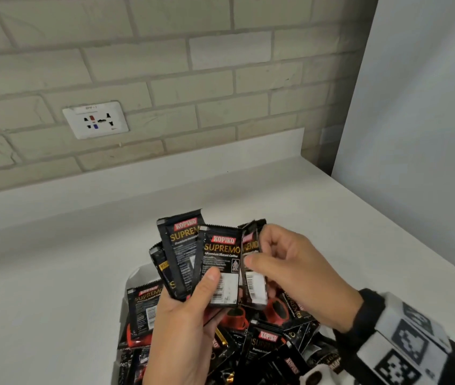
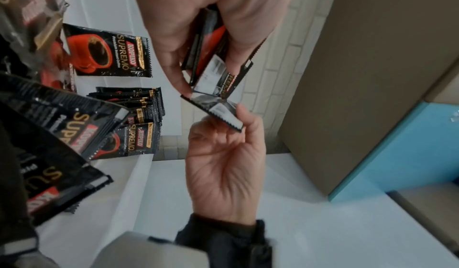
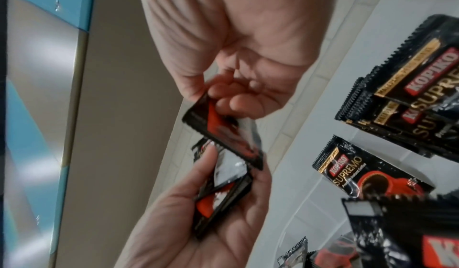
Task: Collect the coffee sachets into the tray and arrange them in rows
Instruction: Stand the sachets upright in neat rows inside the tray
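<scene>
Sachets being fanned and squared above the tray

Left hand [image 1: 184,315] grips a fan of Kopiko sachets [image 1: 218,262], long axes toward 12 o'clock; right hand [image 1: 290,270] pinches the sachet [image 1: 251,262] at 3 o'clock; tray [image 1: 134,276] lies below, counter [image 1: 54,273] beyond.

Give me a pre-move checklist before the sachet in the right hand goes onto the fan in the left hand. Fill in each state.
1. Left hand grips the fan of sachets, thumb across the front one: ok.
2. Right hand pinches a single sachet at its edge: ok.
3. That sachet faces the same way as the fan, barcode side toward the head camera: ok.
4. Fan squared up: not ok, the sachets are splayed at different angles.
5. Tray has free room for a row: cannot tell, loose sachets cover what shows of it.
6. Loose sachets already lie in rows: not ok, they lie jumbled.
</scene>
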Available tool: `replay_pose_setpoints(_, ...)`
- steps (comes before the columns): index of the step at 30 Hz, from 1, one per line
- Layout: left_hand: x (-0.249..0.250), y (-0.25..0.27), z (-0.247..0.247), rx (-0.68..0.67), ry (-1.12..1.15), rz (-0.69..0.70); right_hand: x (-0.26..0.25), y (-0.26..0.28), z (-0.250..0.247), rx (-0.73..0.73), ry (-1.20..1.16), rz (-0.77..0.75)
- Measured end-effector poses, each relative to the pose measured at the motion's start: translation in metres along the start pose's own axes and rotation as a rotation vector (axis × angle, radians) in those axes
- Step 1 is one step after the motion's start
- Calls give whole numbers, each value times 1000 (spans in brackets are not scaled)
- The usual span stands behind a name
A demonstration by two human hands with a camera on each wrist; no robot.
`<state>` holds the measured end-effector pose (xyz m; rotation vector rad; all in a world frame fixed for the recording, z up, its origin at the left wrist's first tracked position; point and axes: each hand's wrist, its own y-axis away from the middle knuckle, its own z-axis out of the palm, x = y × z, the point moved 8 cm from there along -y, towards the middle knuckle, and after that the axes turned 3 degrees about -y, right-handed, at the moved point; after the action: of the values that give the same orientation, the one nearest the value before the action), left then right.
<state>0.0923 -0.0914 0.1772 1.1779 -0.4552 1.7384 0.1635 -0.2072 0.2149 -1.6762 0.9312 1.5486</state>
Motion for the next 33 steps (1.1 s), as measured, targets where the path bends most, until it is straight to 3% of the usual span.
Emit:
replay_pose_setpoints(5,4,-5,-6,45,74,-22,8,4,-17,-56,-543,-29)
replay_pose_setpoints(7,5,-5,-3,37,88,-17,8,6,-17,-67,-622,-37)
replay_pose_setpoints(11,2,-2,11,-28,43,-19,21,5,-4,-5,-360,70)
replay_pose_setpoints(14,3,1,15,-54,48,-14,24,5,2,-15,-311,126)
replay_pose_setpoints(18,0,3,14,-80,26,-50,28,6,3,-49,-381,176)
replay_pose_setpoints(21,1,0,8,-70,28,-38,23,4,-13,54,-495,208)
replay_pose_setpoints(23,5,-2,5,-40,-16,9,7,3,-34,181,-349,105)
replay_pose_setpoints(25,9,-3,3,-22,-72,67,-18,5,-45,253,23,-70)
replay_pose_setpoints(27,7,-1,9,-54,-126,86,-36,7,-27,184,286,-169)
replay_pose_setpoints(29,3,4,18,-128,-135,63,-39,8,1,61,345,-184)
replay_pose_setpoints(33,11,11,28,-287,-161,52,-25,2,28,-135,-66,-11)
